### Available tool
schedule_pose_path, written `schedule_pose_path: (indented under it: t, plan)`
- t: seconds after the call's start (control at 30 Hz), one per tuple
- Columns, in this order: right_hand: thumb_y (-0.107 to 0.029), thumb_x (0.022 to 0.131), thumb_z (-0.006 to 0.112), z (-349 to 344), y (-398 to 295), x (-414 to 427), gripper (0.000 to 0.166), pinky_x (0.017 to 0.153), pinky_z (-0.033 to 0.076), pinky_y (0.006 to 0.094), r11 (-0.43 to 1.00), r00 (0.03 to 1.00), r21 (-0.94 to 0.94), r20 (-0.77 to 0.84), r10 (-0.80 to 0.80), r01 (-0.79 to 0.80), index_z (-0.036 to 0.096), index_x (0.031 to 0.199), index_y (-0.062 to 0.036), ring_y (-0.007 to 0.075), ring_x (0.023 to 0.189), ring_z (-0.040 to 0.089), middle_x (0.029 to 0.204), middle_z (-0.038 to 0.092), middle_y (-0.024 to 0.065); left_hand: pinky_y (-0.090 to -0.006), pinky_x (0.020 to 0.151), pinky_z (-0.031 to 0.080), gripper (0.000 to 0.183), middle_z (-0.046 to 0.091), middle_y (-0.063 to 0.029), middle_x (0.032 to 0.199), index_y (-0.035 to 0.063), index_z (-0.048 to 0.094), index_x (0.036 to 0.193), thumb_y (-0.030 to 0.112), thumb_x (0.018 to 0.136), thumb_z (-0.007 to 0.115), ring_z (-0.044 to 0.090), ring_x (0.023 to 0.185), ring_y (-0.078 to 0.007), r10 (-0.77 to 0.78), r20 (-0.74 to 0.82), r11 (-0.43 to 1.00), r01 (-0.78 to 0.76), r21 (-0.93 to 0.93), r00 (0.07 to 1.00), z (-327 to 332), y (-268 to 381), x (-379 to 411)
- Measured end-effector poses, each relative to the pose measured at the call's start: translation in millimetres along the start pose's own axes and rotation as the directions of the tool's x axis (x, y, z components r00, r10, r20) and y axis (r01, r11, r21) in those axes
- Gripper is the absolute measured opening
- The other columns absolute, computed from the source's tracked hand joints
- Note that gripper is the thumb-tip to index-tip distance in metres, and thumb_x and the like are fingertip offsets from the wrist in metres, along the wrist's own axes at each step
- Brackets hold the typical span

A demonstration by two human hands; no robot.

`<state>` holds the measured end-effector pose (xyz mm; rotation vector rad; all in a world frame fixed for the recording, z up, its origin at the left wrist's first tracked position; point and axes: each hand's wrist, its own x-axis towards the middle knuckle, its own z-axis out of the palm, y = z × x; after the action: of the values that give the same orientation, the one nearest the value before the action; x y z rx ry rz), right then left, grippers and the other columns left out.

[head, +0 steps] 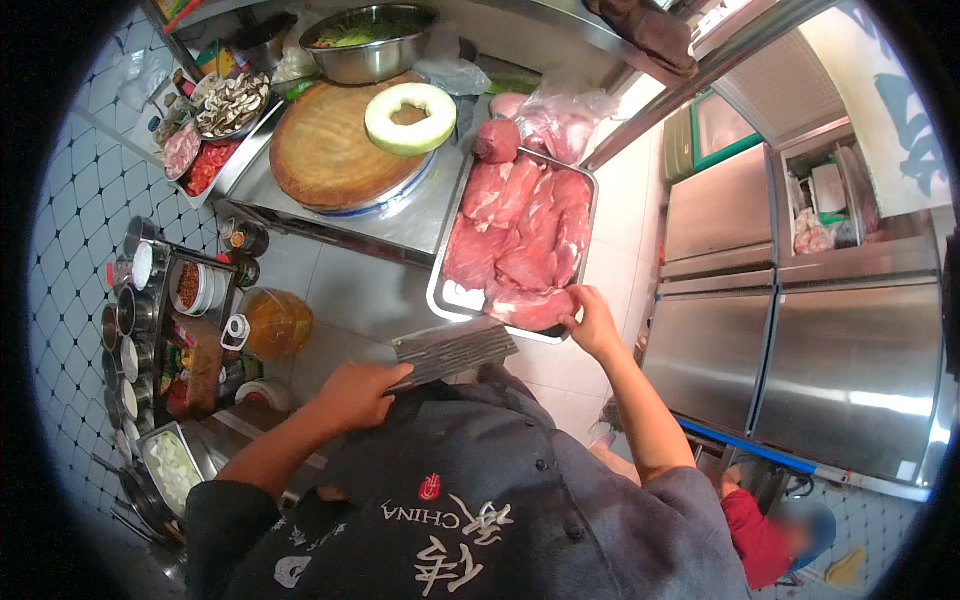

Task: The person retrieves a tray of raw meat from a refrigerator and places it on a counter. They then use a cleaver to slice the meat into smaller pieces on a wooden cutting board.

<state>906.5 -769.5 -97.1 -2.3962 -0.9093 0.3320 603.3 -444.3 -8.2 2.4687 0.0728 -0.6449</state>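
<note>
My left hand (358, 394) grips a broad cleaver (454, 349), its dark blade pointing right in front of my apron-height jacket. My right hand (596, 326) has its thumb and fingers on the right end of the nearest piece of raw red meat (529, 309), at the near right corner of a metal tray (433, 289). Several more slabs of raw meat (517, 217) fill the tray. Across its far end lies a rounded lump of meat (497, 141). The cleaver stays apart from the meat, just below the tray's near rim.
Left of the tray, a round wooden chopping block (322, 150) carries a ring of pale green melon (410, 120). Sliced mushrooms (234, 105) sit behind it. A seasoning rack (161, 315) and an oil jug (277, 324) stand left; steel refrigerators (712, 352) and another person (765, 532) are right.
</note>
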Motion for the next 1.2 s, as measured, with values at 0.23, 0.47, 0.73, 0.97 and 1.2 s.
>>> schedule_pose_path:
  t: [0.23, 0.47, 0.73, 0.97, 1.2]
  plan:
    - [-0.012, 0.074, 0.079, -5, 7, 2, 0.058, 0.103, 0.044, 0.0465, 0.996, 0.995, -0.051, 0.071, -0.075, 0.078, 0.060, 0.128, -0.0045, 0.0392, 0.117, 0.054, 0.120, 0.059, 0.0182, -0.0487, 0.072, 0.053, 0.059, 0.067, -0.0103, 0.099, 0.0255, 0.051, 0.143, 0.019, 0.086, 0.067, 0.067, 0.088, -0.0353, -0.018, -0.126, 0.997, 0.027, 0.071, 0.992, 50, -19, -9]
    - [-0.010, 0.077, 0.065, 5, -13, 0, 0.053, 0.110, 0.036, 0.0535, 0.901, 0.963, -0.351, 0.171, -0.206, 0.255, 0.057, 0.130, -0.0084, 0.0395, 0.129, 0.045, 0.135, 0.050, 0.0205, -0.0475, 0.071, 0.055, 0.061, 0.065, -0.0102, 0.094, 0.0259, 0.052, 0.143, 0.018, 0.085, 0.069, 0.067, 0.084, -0.0358, -0.030, -0.217, 0.996, 0.047, 0.072, 0.976, 70, -18, -9]
    - [-0.013, 0.084, 0.058, 20, -12, 8, 0.046, 0.104, 0.041, 0.0418, 0.780, 0.911, -0.471, 0.187, -0.368, 0.412, 0.056, 0.129, -0.0037, 0.0334, 0.121, 0.050, 0.126, 0.055, 0.0175, -0.0467, 0.072, 0.054, 0.062, 0.064, -0.0100, 0.090, 0.0262, 0.055, 0.142, 0.015, 0.083, 0.070, 0.066, 0.083, -0.0349, -0.050, -0.284, 0.996, 0.067, 0.052, 0.957, 75, -8, -10]
    - [-0.017, 0.084, 0.057, 21, -12, 15, 0.042, 0.094, 0.044, 0.0393, 0.676, 0.879, -0.565, 0.243, -0.411, 0.473, 0.057, 0.124, -0.0037, 0.0283, 0.112, 0.054, 0.115, 0.060, 0.0126, -0.0470, 0.076, 0.054, 0.064, 0.066, -0.0103, 0.093, 0.0247, 0.054, 0.142, 0.013, 0.082, 0.071, 0.067, 0.089, -0.0346, -0.100, -0.242, 0.993, 0.113, 0.040, 0.965, 77, -8, -9]
    - [-0.017, 0.083, 0.057, 10, -7, 23, 0.030, 0.090, 0.046, 0.0376, 0.648, 0.813, -0.501, 0.255, -0.523, 0.574, 0.059, 0.109, -0.0041, 0.0281, 0.103, 0.057, 0.103, 0.062, 0.0114, -0.0471, 0.077, 0.054, 0.066, 0.069, -0.0126, 0.098, 0.0260, 0.053, 0.143, 0.013, 0.081, 0.072, 0.067, 0.090, -0.0369, -0.072, -0.216, 0.996, 0.080, 0.031, 0.974, 66, -9, -10]
